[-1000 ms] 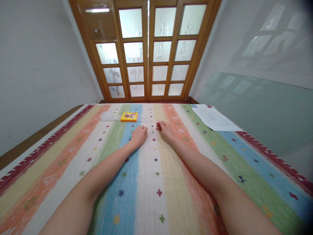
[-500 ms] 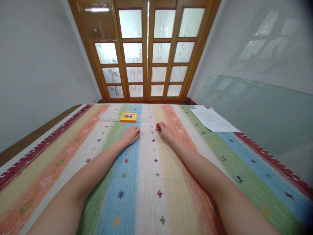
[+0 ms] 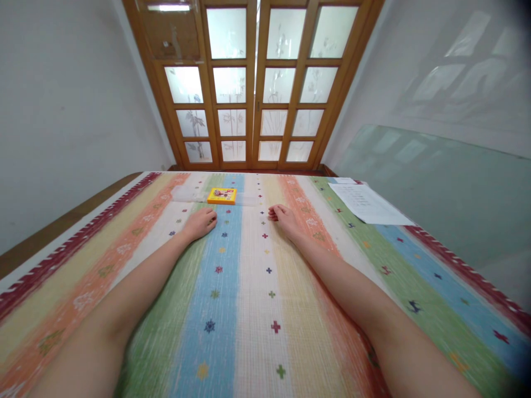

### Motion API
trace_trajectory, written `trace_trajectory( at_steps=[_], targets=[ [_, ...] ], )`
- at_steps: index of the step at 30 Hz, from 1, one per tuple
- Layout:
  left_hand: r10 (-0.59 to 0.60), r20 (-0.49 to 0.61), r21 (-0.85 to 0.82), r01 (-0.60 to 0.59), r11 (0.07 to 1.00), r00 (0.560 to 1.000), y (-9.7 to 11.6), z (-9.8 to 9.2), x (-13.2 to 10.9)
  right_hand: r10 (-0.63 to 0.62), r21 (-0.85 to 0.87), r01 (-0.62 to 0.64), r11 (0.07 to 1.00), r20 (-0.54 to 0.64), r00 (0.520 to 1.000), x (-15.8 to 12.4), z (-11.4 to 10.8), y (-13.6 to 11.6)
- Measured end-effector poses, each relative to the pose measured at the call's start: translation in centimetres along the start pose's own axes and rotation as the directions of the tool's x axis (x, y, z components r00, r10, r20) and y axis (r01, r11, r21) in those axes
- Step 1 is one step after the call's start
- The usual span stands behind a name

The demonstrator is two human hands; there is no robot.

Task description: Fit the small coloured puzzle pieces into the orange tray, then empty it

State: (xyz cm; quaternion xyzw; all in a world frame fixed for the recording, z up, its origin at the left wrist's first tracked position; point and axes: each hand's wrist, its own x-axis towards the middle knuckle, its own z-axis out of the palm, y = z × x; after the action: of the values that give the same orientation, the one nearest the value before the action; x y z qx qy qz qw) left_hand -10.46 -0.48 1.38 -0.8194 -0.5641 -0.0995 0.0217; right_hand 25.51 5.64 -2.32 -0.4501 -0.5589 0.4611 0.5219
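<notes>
My left hand (image 3: 201, 223) rests palm down on the striped tablecloth (image 3: 253, 298), its fingers curled in. It is just in front of a flat yellow-orange box (image 3: 222, 195) with a printed picture, apart from it. My right hand (image 3: 284, 217) lies on its side over the cream stripe, fingers loosely curled toward the palm. Nothing shows in either hand. Under and beside the box is a clear plastic sheet or sleeve (image 3: 186, 194), spreading to both sides of it.
Sheets of printed paper (image 3: 367, 203) lie at the table's right side. A glass panel (image 3: 435, 188) leans on the right wall. Wooden doors with frosted panes (image 3: 232, 85) stand beyond the far table edge.
My left hand has moved left, away from the right hand, and now sits below the box's left end. The right hand keeps its place on the cloth; the view has shifted slightly.
</notes>
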Motion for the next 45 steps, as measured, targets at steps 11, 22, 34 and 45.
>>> trace_trajectory(
  at_steps=[11,22,34,45],
  targets=[
    [-0.006,-0.068,0.07,0.011,0.997,0.998,-2.9,-0.4,-0.8,-0.019,-0.021,0.019,1.0,0.019,1.0,0.1,-0.2,0.2],
    [-0.063,-0.198,-0.086,0.046,0.995,0.978,-5.4,-0.2,-4.4,-0.018,-0.055,0.019,0.998,0.012,1.0,0.7,-0.2,1.0],
    [-0.142,-0.132,-0.18,0.118,0.977,0.981,-5.7,2.3,-2.8,-0.025,-0.058,0.026,0.998,0.015,1.0,0.7,-0.2,1.1],
    [-0.079,-0.198,-0.146,0.051,0.988,0.977,-5.8,1.8,-0.9,-0.023,-0.083,0.025,0.996,0.02,1.0,0.7,-0.1,0.9]
  ],
)
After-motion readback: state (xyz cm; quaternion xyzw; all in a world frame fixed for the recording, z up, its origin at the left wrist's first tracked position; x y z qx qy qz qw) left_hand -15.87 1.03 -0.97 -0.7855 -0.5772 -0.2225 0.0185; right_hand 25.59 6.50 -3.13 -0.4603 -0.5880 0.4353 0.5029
